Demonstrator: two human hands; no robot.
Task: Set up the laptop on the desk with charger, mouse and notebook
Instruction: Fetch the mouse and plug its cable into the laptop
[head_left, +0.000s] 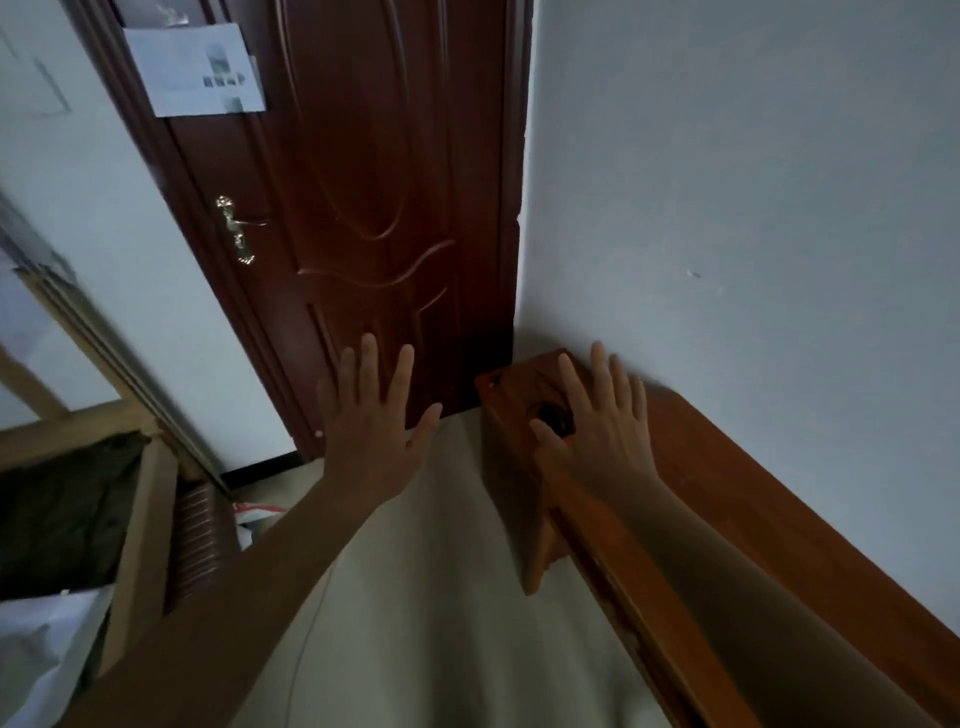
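Fingers of my left hand were spread wide, flat and empty, raised in front of the dark reddish wooden door with its carved curving panels and brass handle. My right hand reached with fingers splayed open over the far end of the glossy orange-brown wooden counter set against the pale matte wall. Just beside my right thumb lay a small, dark, rounded object, probably the mouse; blur left its shape uncertain, and whether my fingers touched it I could not tell. A white paper sheet hung on the door.
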